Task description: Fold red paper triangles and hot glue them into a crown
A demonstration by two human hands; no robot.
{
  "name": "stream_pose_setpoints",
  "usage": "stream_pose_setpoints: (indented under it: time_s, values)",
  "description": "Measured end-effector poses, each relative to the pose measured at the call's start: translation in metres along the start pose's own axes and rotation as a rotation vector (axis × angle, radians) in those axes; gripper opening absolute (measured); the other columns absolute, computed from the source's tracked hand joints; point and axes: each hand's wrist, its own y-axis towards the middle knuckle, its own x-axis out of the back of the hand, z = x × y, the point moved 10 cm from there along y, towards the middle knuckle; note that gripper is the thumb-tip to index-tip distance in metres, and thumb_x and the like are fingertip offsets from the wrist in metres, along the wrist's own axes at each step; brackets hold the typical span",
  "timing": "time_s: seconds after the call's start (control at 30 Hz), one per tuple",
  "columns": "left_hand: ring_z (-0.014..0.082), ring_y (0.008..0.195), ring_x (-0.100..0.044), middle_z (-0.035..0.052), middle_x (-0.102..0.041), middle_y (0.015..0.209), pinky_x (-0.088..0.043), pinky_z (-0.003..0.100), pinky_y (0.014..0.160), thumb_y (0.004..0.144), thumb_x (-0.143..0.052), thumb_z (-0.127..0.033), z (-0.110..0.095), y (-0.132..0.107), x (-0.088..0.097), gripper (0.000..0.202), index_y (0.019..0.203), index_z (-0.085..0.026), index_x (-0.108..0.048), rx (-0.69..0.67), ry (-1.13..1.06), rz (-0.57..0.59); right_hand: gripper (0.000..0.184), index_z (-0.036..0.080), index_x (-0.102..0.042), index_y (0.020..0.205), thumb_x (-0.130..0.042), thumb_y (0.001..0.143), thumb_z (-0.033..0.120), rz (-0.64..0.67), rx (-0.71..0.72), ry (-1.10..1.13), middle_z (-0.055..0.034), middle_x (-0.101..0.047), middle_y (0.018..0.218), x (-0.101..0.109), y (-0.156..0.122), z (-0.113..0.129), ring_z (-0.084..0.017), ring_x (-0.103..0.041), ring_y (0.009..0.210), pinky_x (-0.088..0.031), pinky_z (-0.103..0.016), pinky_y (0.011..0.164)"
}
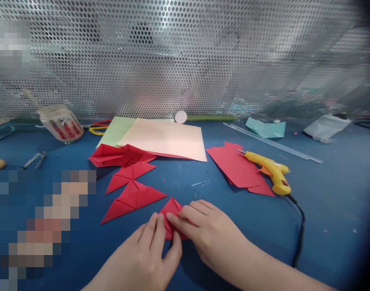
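Observation:
A small folded red paper piece (171, 208) lies on the blue table (324, 202) near the front edge. My left hand (148, 254) pinches its near edge with fingers and thumb closed on it. My right hand (203, 226) lies across the piece from the right, fingers pressed together flat on the paper. Only the upper triangular tip of the piece shows between the hands. Folded red triangles (133, 198) lie just left of it.
More folded red shapes (118, 155) sit behind, beside pink and green sheets (167, 139). Red sheets (236, 165) and a yellow glue gun (271, 171) with a black cord lie to the right. A jar (62, 123), tweezers (33, 160) and a perforated metal screen (185, 60) are further back.

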Motion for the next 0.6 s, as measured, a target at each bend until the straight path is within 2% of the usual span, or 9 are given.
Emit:
stream_pose_setpoints:
  time_s: [0.13, 0.23, 0.27, 0.3, 0.37, 0.47, 0.5, 0.53, 0.6]
  values:
    - [0.0238, 0.102, -0.07, 0.0157, -0.072, 0.109, -0.056, 0.029, 0.081, 0.083, -0.027, 0.003, 0.0, -0.003, -0.003, 0.045, 0.114, -0.017, -0.052, -0.02, 0.006, 0.117, 0.037, 0.015, -0.067, 0.109, -0.048, 0.08, 0.002, 0.021, -0.005, 0.129, -0.003, -0.07, 0.082, 0.001, 0.0, -0.005, -0.017, -0.059, 0.07, -0.049, -0.031, 0.068]
    - [0.025, 0.106, -0.069, 0.015, -0.071, 0.113, -0.056, 0.031, 0.083, 0.075, -0.033, 0.002, 0.001, -0.005, -0.007, 0.054, 0.121, -0.019, -0.052, -0.021, -0.026, 0.166, 0.033, 0.021, -0.065, 0.114, -0.042, 0.091, 0.013, -0.011, -0.152, 0.065, -0.002, -0.071, 0.082, 0.015, 0.0, -0.043, -0.015, -0.064, 0.075, -0.051, -0.031, 0.077]
    - [0.0256, 0.106, -0.068, 0.0155, -0.071, 0.114, -0.056, 0.032, 0.083, 0.072, -0.035, 0.002, 0.001, -0.006, -0.01, 0.058, 0.122, -0.019, -0.053, -0.02, -0.04, 0.174, 0.029, 0.025, -0.066, 0.107, -0.041, 0.094, 0.022, -0.005, -0.379, -0.092, -0.002, -0.072, 0.087, 0.023, -0.008, -0.078, -0.017, -0.066, 0.084, -0.051, -0.034, 0.083]
    - [0.0263, 0.107, -0.068, 0.0164, -0.07, 0.115, -0.056, 0.032, 0.083, 0.069, -0.036, 0.001, 0.0, -0.007, -0.013, 0.06, 0.123, -0.019, -0.053, -0.017, -0.051, 0.177, 0.029, 0.024, -0.067, 0.101, -0.039, 0.096, 0.028, -0.009, -0.543, -0.185, -0.0064, -0.071, 0.094, 0.033, -0.019, -0.106, -0.022, -0.066, 0.091, -0.05, -0.04, 0.086]
    - [0.0279, 0.105, -0.068, 0.018, -0.07, 0.113, -0.056, 0.033, 0.08, 0.069, -0.039, 0.0, -0.001, -0.008, -0.018, 0.058, 0.121, -0.019, -0.056, -0.01, -0.071, 0.157, 0.036, 0.019, -0.065, 0.099, -0.037, 0.098, 0.04, -0.013, -0.799, -0.33, -0.0166, -0.068, 0.1, 0.055, -0.047, -0.156, -0.032, -0.064, 0.096, -0.05, -0.052, 0.082]
    - [0.0279, 0.101, -0.068, 0.0166, -0.071, 0.11, -0.056, 0.034, 0.078, 0.078, -0.045, -0.009, -0.001, -0.007, -0.022, 0.044, 0.118, -0.019, -0.06, -0.013, -0.119, 0.123, 0.049, 0.008, -0.063, 0.102, -0.05, 0.09, 0.054, 0.086, -1.175, -0.495, -0.0316, -0.06, 0.103, 0.076, -0.105, -0.22, -0.05, -0.059, 0.102, -0.048, -0.064, 0.072]
    - [0.0272, 0.099, -0.068, 0.0153, -0.072, 0.109, -0.056, 0.033, 0.078, 0.081, -0.048, -0.014, -0.001, -0.006, -0.023, 0.041, 0.119, -0.019, -0.061, -0.02, -0.143, 0.125, 0.051, 0.006, -0.063, 0.101, -0.052, 0.089, 0.055, 0.134, -1.287, -0.519, -0.0329, -0.06, 0.099, 0.079, -0.125, -0.237, -0.052, -0.06, 0.097, -0.047, -0.065, 0.068]
    - [0.0264, 0.097, -0.067, 0.0138, -0.072, 0.107, -0.055, 0.034, 0.078, 0.082, -0.049, -0.016, 0.0, -0.005, -0.024, 0.041, 0.121, -0.018, -0.061, -0.028, -0.169, 0.136, 0.053, 0.006, -0.064, 0.1, -0.055, 0.088, 0.057, 0.192, -1.363, -0.513, -0.0311, -0.062, 0.096, 0.078, -0.141, -0.251, -0.049, -0.062, 0.092, -0.049, -0.064, 0.065]
    - [0.0243, 0.092, -0.066, 0.0106, -0.073, 0.103, -0.054, 0.034, 0.081, 0.082, -0.051, -0.016, 0.003, -0.001, -0.027, 0.045, 0.127, -0.017, -0.06, -0.044, -0.217, 0.173, 0.036, 0.017, -0.064, 0.107, -0.061, 0.09, 0.048, 0.315, -1.393, -0.438, -0.0161, -0.065, 0.104, 0.068, -0.16, -0.272, -0.03, -0.065, 0.092, -0.055, -0.046, 0.073]
